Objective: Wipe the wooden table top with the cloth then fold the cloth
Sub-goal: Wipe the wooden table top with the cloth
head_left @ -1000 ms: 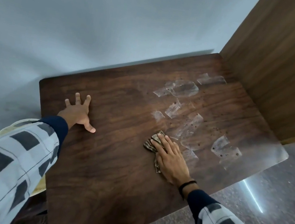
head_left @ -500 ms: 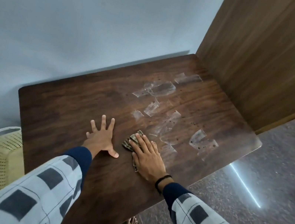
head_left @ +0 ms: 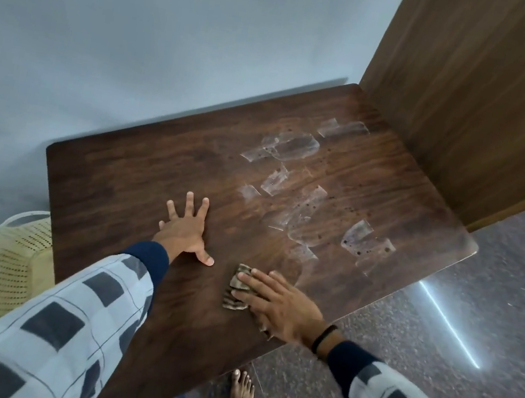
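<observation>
Cloth (head_left: 238,287) under flat right hand (head_left: 281,308); left hand (head_left: 184,231) spread on table top (head_left: 118,181).

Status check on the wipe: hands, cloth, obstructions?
Left hand flat on table top, open. Right hand pressing cloth flat, near front edge. Pale film patches just beyond cloth.

Checked sleeves (head_left: 60,321), navy cuffs (head_left: 149,256), black wristband (head_left: 324,338)
</observation>
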A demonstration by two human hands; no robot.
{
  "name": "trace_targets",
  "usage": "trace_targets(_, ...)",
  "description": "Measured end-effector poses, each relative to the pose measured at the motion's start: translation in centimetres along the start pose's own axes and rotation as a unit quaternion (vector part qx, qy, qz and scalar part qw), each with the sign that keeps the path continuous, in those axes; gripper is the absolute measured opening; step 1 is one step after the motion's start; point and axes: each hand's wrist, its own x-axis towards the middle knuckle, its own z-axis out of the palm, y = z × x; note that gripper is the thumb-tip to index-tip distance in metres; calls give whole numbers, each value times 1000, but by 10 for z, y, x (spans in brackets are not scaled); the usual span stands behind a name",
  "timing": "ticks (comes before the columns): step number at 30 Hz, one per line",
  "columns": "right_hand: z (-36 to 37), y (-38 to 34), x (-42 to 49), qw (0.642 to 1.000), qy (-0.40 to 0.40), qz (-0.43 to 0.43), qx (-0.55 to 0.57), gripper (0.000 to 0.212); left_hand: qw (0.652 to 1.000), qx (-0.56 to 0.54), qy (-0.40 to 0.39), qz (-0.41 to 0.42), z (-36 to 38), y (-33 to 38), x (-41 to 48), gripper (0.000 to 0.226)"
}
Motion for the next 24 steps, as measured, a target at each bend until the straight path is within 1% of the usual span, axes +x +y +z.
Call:
trace_targets(1, -7, 16, -1, 1000, -18, 14, -3, 61, 1000, -2, 0, 0, 0, 1, 0, 156)
trace_targets(2, -11, 26, -2, 997, -9, 78, 20, 59, 1000, -6, 2, 0, -1, 1, 0, 156)
trace_targets(3, -12, 25, -4, 984, 15, 168, 60, 56, 1000, -8, 4, 0, -1, 0, 0, 156)
trace_targets(4, -9, 14, -6, 968, 41, 234, 85, 54, 1000, -8, 5, 1, 0, -1, -1, 156)
trace_targets(5, 0, -1, -9, 963, 63, 246, 91, 54, 1000, -5, 5, 1, 0, -1, -1, 156)
trace_targets(6, 9, -15, -16, 973, 71, 205, 84, 56, 1000, -3, 3, -1, -1, -1, -2, 156)
trace_targets(8, 18, -25, -39, 997, 20, 53, 43, 65, 1000, -3, 3, -2, -1, 0, -2, 155)
trace_targets(9, 16, -12, -48, 1000, -4, -8, 6, 69, 1000, -2, 4, 0, 0, 0, -2, 155)
trace_targets(10, 11, 6, -50, 999, -11, -44, -30, 73, 1000, -2, 6, -2, 1, 1, -2, 155)
trace_targets(11, 4, 23, -47, 998, -28, -32, -38, 74, 1000, -3, 7, -5, 1, 2, -2, 155)
trace_targets(12, -4, 34, -42, 999, -29, 31, -11, 71, 1000, -5, 7, -9, 0, 2, -2, 155)
trace_targets(13, -11, 35, -36, 991, -16, 124, 41, 63, 1000, -6, 8, -10, 0, 2, -2, 156)
trace_targets(14, -15, 28, -28, 973, 7, 216, 84, 56, 1000, -5, 10, -9, 0, 2, -3, 156)
trace_targets(15, -12, 16, -20, 958, 30, 265, 100, 53, 1000, -7, 11, -9, 0, 2, -4, 155)
trace_targets(16, -7, 0, -14, 962, 45, 252, 95, 53, 1000, -9, 10, -10, 0, 2, -5, 155)
trace_targets(17, -1, -14, -12, 976, 43, 199, 84, 54, 1000, -10, 10, -8, -1, 2, -5, 155)
trace_targets(18, 5, -20, -14, 989, 39, 127, 68, 55, 1000, -11, 9, -6, -1, 2, -6, 155)
trace_targets(19, 5, -13, -14, 997, 14, 63, 50, 56, 1000, -11, 7, -5, -1, 3, -7, 155)
trace_targets(20, -1, 3, -10, 1000, 6, 20, 23, 59, 1000, -14, 7, -4, -1, 3, -7, 154)
trace_targets(21, -11, 21, -2, 1000, -6, 8, 10, 61, 1000, -17, 8, -4, -1, 3, -7, 154)
trace_targets(22, -19, 36, 11, 999, -13, 30, 16, 62, 1000, -20, 8, -3, -1, 3, -7, 154)
trace_targets(23, -28, 47, 23, 995, -19, 89, 39, 60, 1000, -21, 8, -1, -1, 2, -8, 154)
trace_targets(24, -35, 49, 34, 982, -11, 170, 75, 57, 1000, -21, 9, 1, 0, 2, -9, 154)
